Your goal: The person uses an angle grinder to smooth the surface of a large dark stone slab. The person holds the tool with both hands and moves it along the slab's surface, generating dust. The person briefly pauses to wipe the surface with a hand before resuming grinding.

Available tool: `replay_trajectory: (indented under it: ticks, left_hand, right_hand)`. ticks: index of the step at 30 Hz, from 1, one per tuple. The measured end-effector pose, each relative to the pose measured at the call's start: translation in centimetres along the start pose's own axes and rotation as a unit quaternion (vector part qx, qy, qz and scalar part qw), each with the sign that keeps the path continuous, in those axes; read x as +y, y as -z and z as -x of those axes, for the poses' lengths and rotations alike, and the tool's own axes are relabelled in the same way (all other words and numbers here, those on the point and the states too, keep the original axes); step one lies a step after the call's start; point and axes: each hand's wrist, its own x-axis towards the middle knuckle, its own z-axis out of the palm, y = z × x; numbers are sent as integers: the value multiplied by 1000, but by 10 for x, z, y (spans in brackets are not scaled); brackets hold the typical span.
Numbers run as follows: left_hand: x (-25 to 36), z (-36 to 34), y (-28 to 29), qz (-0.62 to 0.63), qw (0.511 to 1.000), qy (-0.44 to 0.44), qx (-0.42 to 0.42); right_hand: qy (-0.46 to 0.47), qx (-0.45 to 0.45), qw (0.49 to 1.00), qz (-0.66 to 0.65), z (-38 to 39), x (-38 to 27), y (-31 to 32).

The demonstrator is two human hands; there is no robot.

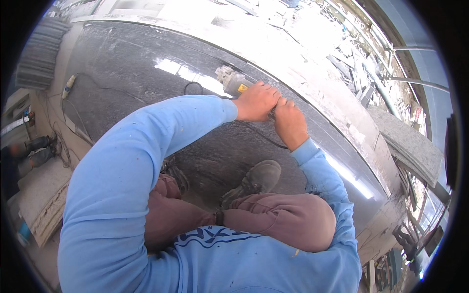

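A grey angle grinder (229, 78) with a yellow label lies at the long upper edge of the dark polished slab (112, 78). My left hand (256, 102) is closed over the grinder's body. My right hand (289, 124) is closed just behind it, round the tool's rear end, which the fingers mostly hide. A black cord runs from the tool and loops on the slab. The blade or disc is hard to make out. My boot (264, 176) rests on the slab below my hands.
Stacked grey pieces (41, 53) stand at upper left, near a cable connector (68, 85). Another person's legs (34, 156) show at far left beside stone boards (41, 210). Broken offcuts (351, 73) lie beyond the slab, with long boards (405, 141) and metal poles at right.
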Motion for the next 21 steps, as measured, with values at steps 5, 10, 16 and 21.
replay_trajectory:
  ticks: [5, 10, 16, 21]
  left_hand:
    - [-6, 2, 2, 18, 1000, 0, -2]
    - [-23, 5, 7, 17, 1000, 9, -15]
    - [-36, 12, 7, 20, 1000, 5, -1]
    - [-18, 6, 7, 10, 1000, 12, -19]
  right_hand:
    - [18, -1, 1000, -1, -5, 0, -2]
    - [16, 1, 999, -46, -22, -6, -11]
    - [25, 27, 999, -28, -32, -16, -18]
    - [16, -11, 997, -73, -15, -7, 2]
